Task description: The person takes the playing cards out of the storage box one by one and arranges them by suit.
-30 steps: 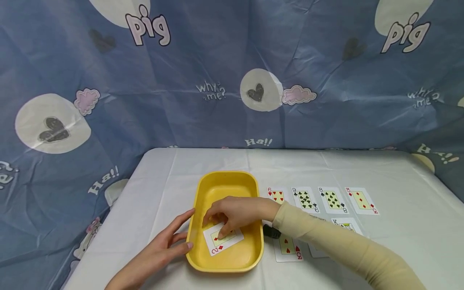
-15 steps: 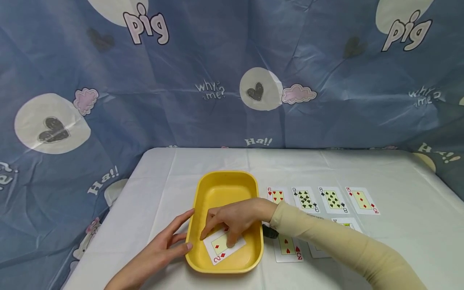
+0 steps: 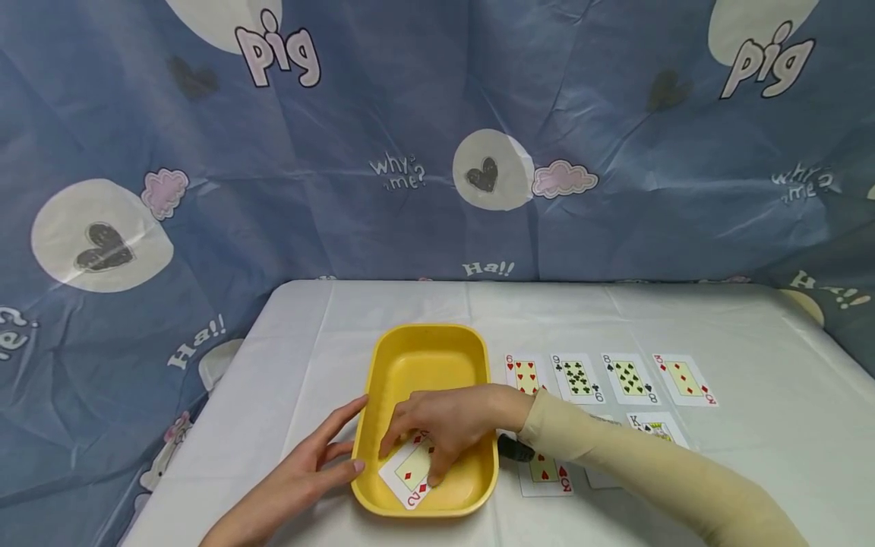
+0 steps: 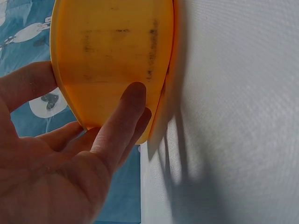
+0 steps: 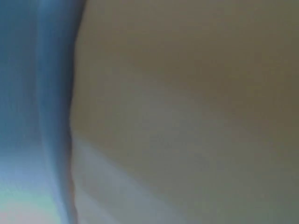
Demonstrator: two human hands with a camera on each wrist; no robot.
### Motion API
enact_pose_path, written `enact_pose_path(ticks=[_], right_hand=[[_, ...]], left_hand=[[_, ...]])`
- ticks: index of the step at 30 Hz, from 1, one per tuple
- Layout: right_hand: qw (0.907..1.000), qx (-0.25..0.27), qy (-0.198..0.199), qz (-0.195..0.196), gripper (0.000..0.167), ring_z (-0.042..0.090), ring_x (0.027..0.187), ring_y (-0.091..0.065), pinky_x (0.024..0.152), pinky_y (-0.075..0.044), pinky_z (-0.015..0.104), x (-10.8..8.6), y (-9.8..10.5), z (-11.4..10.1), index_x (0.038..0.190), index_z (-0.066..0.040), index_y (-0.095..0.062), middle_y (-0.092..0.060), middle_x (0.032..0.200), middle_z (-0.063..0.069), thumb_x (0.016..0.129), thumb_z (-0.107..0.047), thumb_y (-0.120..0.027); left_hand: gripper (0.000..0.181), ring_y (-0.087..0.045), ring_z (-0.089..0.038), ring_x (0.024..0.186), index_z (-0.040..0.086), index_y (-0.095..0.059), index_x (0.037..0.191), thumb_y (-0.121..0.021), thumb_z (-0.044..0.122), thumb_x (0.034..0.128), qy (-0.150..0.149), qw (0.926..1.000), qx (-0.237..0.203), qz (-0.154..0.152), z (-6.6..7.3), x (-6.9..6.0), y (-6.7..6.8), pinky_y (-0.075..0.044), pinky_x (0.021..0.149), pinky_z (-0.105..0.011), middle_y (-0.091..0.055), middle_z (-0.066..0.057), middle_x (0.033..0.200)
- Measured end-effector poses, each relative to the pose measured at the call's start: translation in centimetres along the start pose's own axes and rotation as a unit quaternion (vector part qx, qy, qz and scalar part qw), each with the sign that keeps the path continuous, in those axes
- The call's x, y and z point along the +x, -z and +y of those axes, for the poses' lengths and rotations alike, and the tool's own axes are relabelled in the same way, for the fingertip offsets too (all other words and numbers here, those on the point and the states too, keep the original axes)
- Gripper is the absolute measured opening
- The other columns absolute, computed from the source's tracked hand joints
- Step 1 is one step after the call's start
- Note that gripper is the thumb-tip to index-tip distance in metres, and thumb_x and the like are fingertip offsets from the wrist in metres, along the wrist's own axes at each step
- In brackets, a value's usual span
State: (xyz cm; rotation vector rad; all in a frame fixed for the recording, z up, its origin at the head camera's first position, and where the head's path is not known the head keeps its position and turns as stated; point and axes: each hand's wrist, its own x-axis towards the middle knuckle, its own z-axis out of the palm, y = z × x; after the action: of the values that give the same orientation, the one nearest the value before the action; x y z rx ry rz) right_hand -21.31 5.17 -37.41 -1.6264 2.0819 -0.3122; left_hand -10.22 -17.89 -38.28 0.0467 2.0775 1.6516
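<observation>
In the head view, the two of diamonds playing card (image 3: 410,465) lies face up and slanted in the near part of a yellow tray (image 3: 427,501). My right hand (image 3: 447,422) reaches in from the right, its thumb and curled fingers gripping the card at opposite edges and hiding part of it. My left hand (image 3: 317,460) rests its fingers against the tray's left wall. Seen by the left wrist camera, the thumb and fingers (image 4: 133,100) touch the outside of the tray (image 4: 110,51), fairly straight. Only a blurred pale surface fills most of the right wrist view.
Right of the tray, several face-up cards lie in rows on the white cloth, including the six of hearts (image 3: 525,372), nine of clubs (image 3: 577,377), eight of spades (image 3: 628,379) and a king (image 3: 658,428). My sleeved right forearm (image 3: 636,463) covers part of the near row.
The two of diamonds has turned within the tray, becoming steeper, and my right hand has shifted slightly nearer with it. My left hand stays against the tray.
</observation>
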Motion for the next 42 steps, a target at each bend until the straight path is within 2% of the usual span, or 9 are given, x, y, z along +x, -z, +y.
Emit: enact_pose_path(ticks=[5, 6, 12, 18, 23, 28, 35, 38, 42], right_hand=[[0.9990, -0.042, -0.017, -0.001, 0.067, -0.001, 0.104, -0.043, 0.089, -0.036, 0.014, -0.09, -0.44, -0.68, 0.132, -0.036, -0.059, -0.050, 0.122, -0.021, 0.072, -0.028, -0.089], [0.9988, -0.045, -0.018, -0.002, 0.068, 0.000, 0.104, -0.043, 0.089, -0.035, 0.014, -0.10, -0.47, -0.70, 0.132, -0.036, -0.058, -0.050, 0.121, -0.020, 0.072, -0.028, -0.089], [0.9990, -0.023, -0.037, -0.006, 0.070, 0.000, 0.100, -0.045, 0.086, -0.038, 0.014, -0.19, -0.65, -0.39, 0.134, -0.035, -0.056, -0.049, 0.114, -0.016, 0.072, -0.033, -0.089], [0.9985, -0.041, -0.037, 0.005, 0.065, 0.001, 0.097, -0.043, 0.082, -0.038, 0.014, -0.15, -0.65, -0.36, 0.128, -0.032, -0.059, -0.050, 0.106, -0.016, 0.071, -0.035, -0.090], [0.9982, -0.050, -0.032, 0.006, 0.059, 0.002, 0.096, -0.043, 0.082, -0.037, 0.014, -0.05, -0.63, -0.59, 0.121, -0.031, -0.061, -0.049, 0.101, -0.015, 0.070, -0.032, -0.091], [0.9979, -0.053, -0.038, 0.002, 0.056, 0.002, 0.096, -0.042, 0.082, -0.036, 0.014, 0.03, -0.63, -0.75, 0.118, -0.031, -0.062, -0.048, 0.104, -0.015, 0.070, -0.033, -0.090], [0.9965, -0.072, -0.042, 0.000, 0.054, 0.003, 0.094, -0.042, 0.082, -0.035, 0.016, 0.11, -0.55, -0.94, 0.114, -0.030, -0.060, -0.049, 0.103, -0.017, 0.069, -0.033, -0.091], [0.9965, -0.070, -0.046, -0.001, 0.054, 0.003, 0.092, -0.042, 0.081, -0.035, 0.016, 0.18, -0.47, -1.01, 0.110, -0.029, -0.058, -0.049, 0.100, -0.017, 0.068, -0.032, -0.091], [0.9982, -0.036, -0.047, -0.001, 0.056, 0.003, 0.092, -0.045, 0.082, -0.037, 0.016, 0.21, -0.37, -0.82, 0.107, -0.027, -0.054, -0.050, 0.097, -0.016, 0.067, -0.029, -0.093]], left_hand=[[0.076, -0.050, -0.031, 0.127, 0.032, -0.021, 0.157, -0.066, 0.033, 0.0951, 0.014, 0.9997, 0.013, 0.014, 0.13, 0.07, -0.05, -0.036, 0.099, -0.065, -0.038, -0.015, 0.152], [0.076, -0.050, -0.031, 0.128, 0.032, -0.021, 0.157, -0.065, 0.033, 0.0954, 0.012, 0.9998, 0.011, 0.012, 0.12, 0.06, -0.04, -0.036, 0.100, -0.064, -0.035, -0.015, 0.153], [0.075, -0.048, -0.032, 0.129, 0.032, -0.021, 0.157, -0.065, 0.032, 0.0960, 0.010, 0.9999, 0.006, 0.009, -0.06, -0.04, -0.12, -0.037, 0.101, -0.062, -0.028, -0.014, 0.157], [0.074, -0.051, -0.030, 0.127, 0.032, -0.022, 0.156, -0.065, 0.034, 0.0954, 0.014, 0.9997, 0.013, 0.017, -0.10, -0.02, -0.12, -0.036, 0.100, -0.065, -0.038, -0.015, 0.152], [0.075, -0.051, -0.030, 0.127, 0.031, -0.022, 0.157, -0.065, 0.034, 0.0956, 0.016, 0.9997, 0.010, 0.015, -0.05, -0.01, -0.12, -0.038, 0.100, -0.062, -0.031, -0.015, 0.156], [0.075, -0.049, -0.031, 0.129, 0.031, -0.022, 0.157, -0.065, 0.032, 0.0959, 0.010, 0.9998, 0.010, 0.011, 0.00, -0.03, -0.11, -0.038, 0.101, -0.061, -0.025, -0.014, 0.158], [0.074, -0.048, -0.032, 0.130, 0.031, -0.021, 0.157, -0.064, 0.033, 0.0964, 0.009, 0.9999, 0.009, 0.006, -0.02, -0.05, -0.10, -0.034, 0.102, -0.064, -0.027, -0.015, 0.158], [0.074, -0.048, -0.032, 0.130, 0.032, -0.020, 0.157, -0.063, 0.032, 0.0967, 0.007, 1.0000, 0.006, 0.002, -0.04, -0.04, -0.06, -0.031, 0.102, -0.067, -0.031, -0.015, 0.156], [0.073, -0.047, -0.031, 0.131, 0.033, -0.020, 0.157, -0.063, 0.031, 0.0973, -0.001, 1.0000, 0.005, -0.004, -0.06, -0.06, 0.02, -0.032, 0.102, -0.066, -0.034, -0.015, 0.154]])
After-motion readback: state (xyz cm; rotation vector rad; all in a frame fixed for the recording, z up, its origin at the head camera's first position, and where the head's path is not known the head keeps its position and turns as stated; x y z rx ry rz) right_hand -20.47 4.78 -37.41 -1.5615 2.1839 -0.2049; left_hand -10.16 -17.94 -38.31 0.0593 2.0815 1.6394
